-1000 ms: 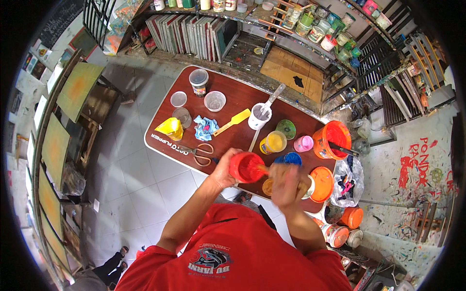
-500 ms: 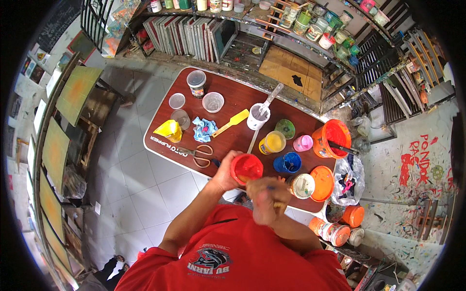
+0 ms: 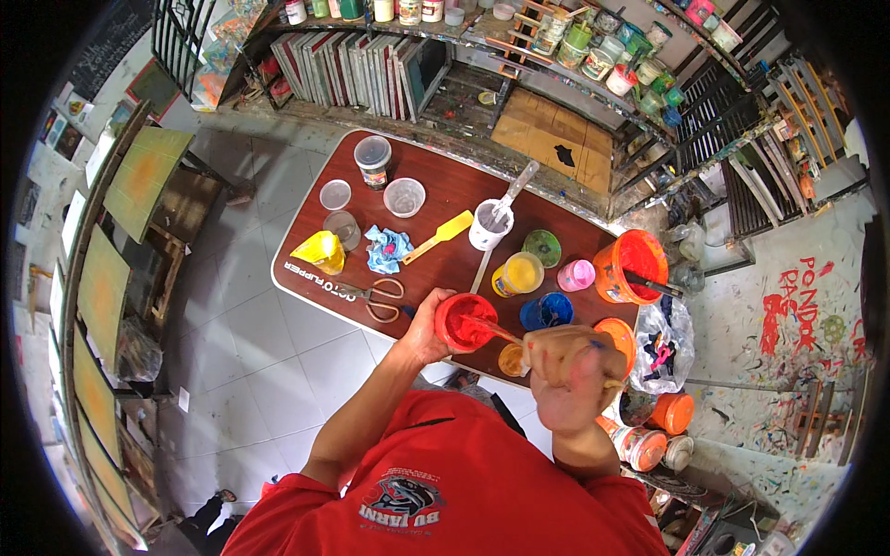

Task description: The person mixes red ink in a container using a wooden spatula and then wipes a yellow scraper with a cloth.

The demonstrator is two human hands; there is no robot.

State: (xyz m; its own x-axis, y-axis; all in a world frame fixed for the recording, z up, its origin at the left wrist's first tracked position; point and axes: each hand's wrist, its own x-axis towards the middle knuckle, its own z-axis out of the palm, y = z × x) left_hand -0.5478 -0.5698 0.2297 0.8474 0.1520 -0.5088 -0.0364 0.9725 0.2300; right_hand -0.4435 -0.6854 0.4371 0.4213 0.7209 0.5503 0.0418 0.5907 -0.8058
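Over the six o'clock edge of the red-brown, white-rimmed bench [image 3: 445,190], the left hand [image 3: 424,332] wraps its grip around a red, round, seemingly plastic cup of paint [image 3: 461,335], presumably to steady it; the right hand [image 3: 570,366], grip curled closed, clasps a slender brownish stick [image 3: 502,332] entering from four o'clock, probably leaving its far end free.
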